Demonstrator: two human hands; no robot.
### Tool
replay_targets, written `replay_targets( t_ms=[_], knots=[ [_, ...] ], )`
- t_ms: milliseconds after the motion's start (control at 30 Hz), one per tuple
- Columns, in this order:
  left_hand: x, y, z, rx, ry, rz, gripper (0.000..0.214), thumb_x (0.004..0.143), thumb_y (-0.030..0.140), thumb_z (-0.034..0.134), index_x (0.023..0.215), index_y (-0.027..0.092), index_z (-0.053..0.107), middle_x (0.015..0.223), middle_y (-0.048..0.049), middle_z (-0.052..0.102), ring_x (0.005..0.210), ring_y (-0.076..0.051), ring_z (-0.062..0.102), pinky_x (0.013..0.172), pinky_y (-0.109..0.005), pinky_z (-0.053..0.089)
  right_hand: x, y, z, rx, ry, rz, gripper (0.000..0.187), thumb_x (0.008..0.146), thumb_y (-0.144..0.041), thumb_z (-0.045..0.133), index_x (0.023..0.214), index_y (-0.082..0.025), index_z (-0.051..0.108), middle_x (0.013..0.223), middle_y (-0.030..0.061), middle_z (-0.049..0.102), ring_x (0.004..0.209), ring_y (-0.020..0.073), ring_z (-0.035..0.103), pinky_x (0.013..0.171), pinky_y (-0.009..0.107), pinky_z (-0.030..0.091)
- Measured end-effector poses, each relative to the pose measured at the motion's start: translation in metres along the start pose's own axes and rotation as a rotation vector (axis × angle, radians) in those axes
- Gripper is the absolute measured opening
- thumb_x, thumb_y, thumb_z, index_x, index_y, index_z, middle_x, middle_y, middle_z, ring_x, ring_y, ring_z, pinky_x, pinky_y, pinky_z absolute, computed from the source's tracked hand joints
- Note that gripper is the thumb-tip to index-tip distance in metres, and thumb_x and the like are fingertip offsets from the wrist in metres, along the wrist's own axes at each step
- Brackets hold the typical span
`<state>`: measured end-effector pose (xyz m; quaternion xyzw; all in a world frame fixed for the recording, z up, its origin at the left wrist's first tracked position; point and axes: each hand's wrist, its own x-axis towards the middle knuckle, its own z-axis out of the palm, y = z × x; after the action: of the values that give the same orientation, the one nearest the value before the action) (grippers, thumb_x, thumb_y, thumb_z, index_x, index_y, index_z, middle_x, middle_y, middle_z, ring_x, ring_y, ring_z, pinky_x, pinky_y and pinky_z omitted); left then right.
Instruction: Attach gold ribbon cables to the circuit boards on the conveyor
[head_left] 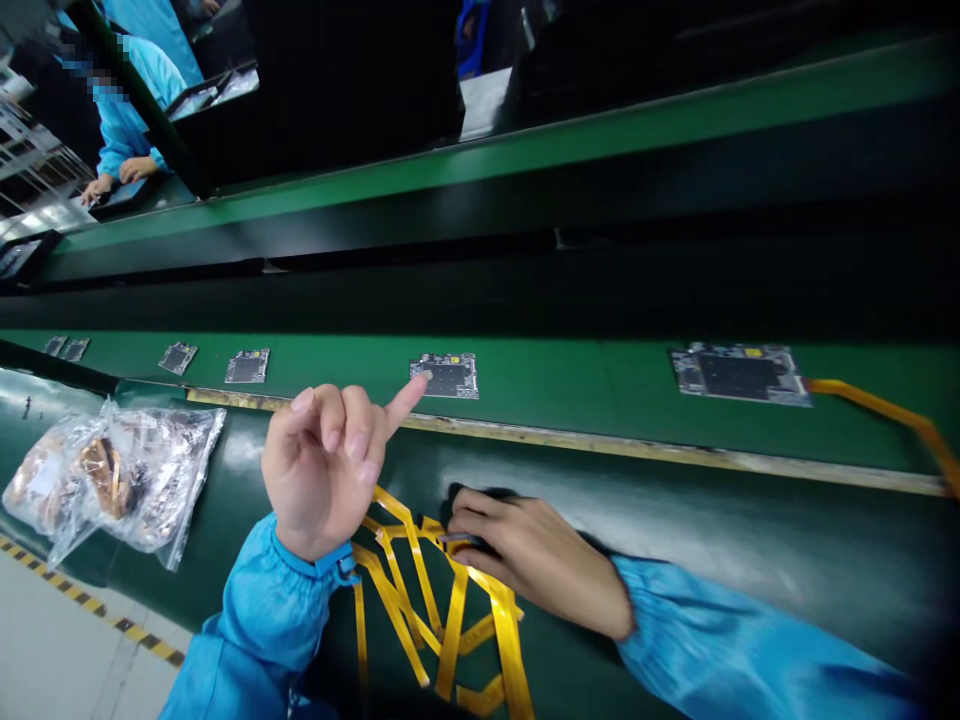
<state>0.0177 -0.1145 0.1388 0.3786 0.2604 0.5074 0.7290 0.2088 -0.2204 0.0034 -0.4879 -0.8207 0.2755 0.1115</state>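
Note:
My left hand (330, 465) is raised above the dark green bench, palm toward me, most fingers curled in and one finger sticking out toward a circuit board (448, 375) on the belt. Nothing shows in it. My right hand (529, 560) rests low on the bench, fingertips pinched on a small dark piece at the end of a yellow flex strip (420, 585). Several yellow flex strips lie tangled under both wrists. Both arms wear blue sleeves.
More circuit boards lie along the green conveyor belt (585, 390), including a large board (741, 373) at right with a yellow flex strip (900, 420) attached. A clear plastic bag of parts (112, 475) sits left. Another person in blue (131, 120) works far left.

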Motion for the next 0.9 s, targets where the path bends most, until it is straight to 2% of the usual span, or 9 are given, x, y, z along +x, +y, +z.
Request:
replay_targets(
  t_ms=[67, 200, 300, 400, 467, 533, 633, 733, 900],
  knots=[
    [0.0, -0.001, 0.0, 0.011, 0.006, 0.001, 0.06, 0.093, 0.045, 0.066, 0.054, 0.02, 0.027, 0.05, 0.0085, 0.038, 0.04, -0.004, 0.038, 0.122, -0.057, 0.049, 0.0, 0.0, 0.003, 0.022, -0.003, -0.011, 0.003, 0.095, -0.023, 0.073, 0.093, -0.025, 0.073, 0.097, 0.0016, 0.076, 0.073, 0.0188, 0.073, 0.061, 0.032, 0.044],
    [-0.001, -0.005, -0.001, 0.037, 0.008, -0.002, 0.059, 0.095, 0.047, 0.064, 0.055, 0.021, 0.03, 0.051, 0.0083, 0.04, 0.041, -0.005, 0.04, 0.12, -0.057, 0.05, -0.001, -0.001, 0.004, 0.097, 0.023, -0.019, 0.012, 0.098, -0.026, 0.07, 0.087, -0.024, 0.069, 0.088, 0.0013, 0.075, 0.072, 0.0203, 0.073, 0.061, 0.032, 0.044],
    [0.002, -0.012, -0.004, 0.04, -0.015, 0.013, 0.053, 0.093, 0.047, 0.071, 0.058, 0.02, 0.043, 0.064, 0.0052, 0.055, 0.057, -0.008, 0.059, 0.116, -0.053, 0.054, -0.006, -0.005, -0.001, 0.241, 0.075, -0.024, 0.014, 0.099, -0.028, 0.07, 0.085, -0.024, 0.069, 0.08, 0.0003, 0.076, 0.068, 0.0203, 0.072, 0.059, 0.032, 0.045],
    [0.011, -0.025, -0.011, 0.144, -0.023, 0.024, 0.03, 0.08, 0.036, 0.087, 0.072, 0.021, 0.063, 0.096, -0.0004, 0.07, 0.094, -0.016, 0.072, 0.104, -0.04, 0.06, -0.01, -0.005, -0.011, 0.471, 0.162, -0.027, 0.018, 0.101, -0.035, 0.068, 0.086, -0.025, 0.071, 0.075, -0.0002, 0.075, 0.062, 0.017, 0.069, 0.055, 0.03, 0.047],
    [0.023, -0.036, -0.016, 0.246, -0.038, 0.021, 0.022, 0.072, 0.021, 0.09, 0.082, 0.022, 0.07, 0.11, -0.0026, 0.07, 0.101, -0.016, 0.071, 0.089, -0.028, 0.06, -0.012, 0.001, -0.02, 0.623, 0.229, 0.009, 0.025, 0.101, -0.044, 0.067, 0.087, -0.025, 0.074, 0.075, 0.0007, 0.075, 0.062, 0.0161, 0.069, 0.054, 0.029, 0.05],
    [0.037, -0.049, -0.021, 0.319, -0.062, 0.028, 0.022, 0.069, 0.012, 0.085, 0.085, 0.021, 0.073, 0.114, -0.0037, 0.069, 0.096, -0.013, 0.07, 0.078, -0.021, 0.057, -0.013, 0.012, -0.031, 0.721, 0.304, 0.082, 0.033, 0.099, -0.054, 0.067, 0.086, -0.024, 0.075, 0.075, 0.0023, 0.076, 0.065, 0.0174, 0.07, 0.055, 0.029, 0.053],
    [0.062, -0.071, -0.026, 0.446, -0.098, 0.055, 0.021, 0.07, 0.01, 0.075, 0.088, 0.02, 0.074, 0.117, -0.0055, 0.065, 0.096, -0.014, 0.068, 0.079, -0.024, 0.057, -0.012, 0.04, -0.049, 0.735, 0.417, 0.204, 0.044, 0.093, -0.065, 0.069, 0.083, -0.023, 0.076, 0.073, 0.0038, 0.075, 0.065, 0.0186, 0.069, 0.057, 0.031, 0.056],
    [0.087, -0.097, -0.026, 0.675, -0.143, 0.068, 0.031, 0.068, 0.004, 0.065, 0.092, 0.019, 0.075, 0.115, -0.0066, 0.062, 0.093, -0.014, 0.063, 0.077, -0.023, 0.056, -0.011, 0.073, -0.065, 0.682, 0.513, 0.306, 0.051, 0.087, -0.073, 0.071, 0.081, -0.022, 0.077, 0.074, 0.0054, 0.076, 0.067, 0.0201, 0.069, 0.06, 0.033, 0.056],
    [0.112, -0.137, -0.017, 0.994, -0.263, 0.013, 0.045, 0.064, -0.004, 0.054, 0.098, 0.017, 0.075, 0.118, -0.0094, 0.059, 0.095, -0.016, 0.061, 0.07, -0.023, 0.052, -0.006, 0.115, -0.078, 0.656, 0.522, 0.438, 0.063, 0.082, -0.083, 0.067, 0.08, -0.021, 0.075, 0.068, 0.0037, 0.071, 0.062, 0.0194, 0.064, 0.057, 0.034, 0.052]
  ],
)
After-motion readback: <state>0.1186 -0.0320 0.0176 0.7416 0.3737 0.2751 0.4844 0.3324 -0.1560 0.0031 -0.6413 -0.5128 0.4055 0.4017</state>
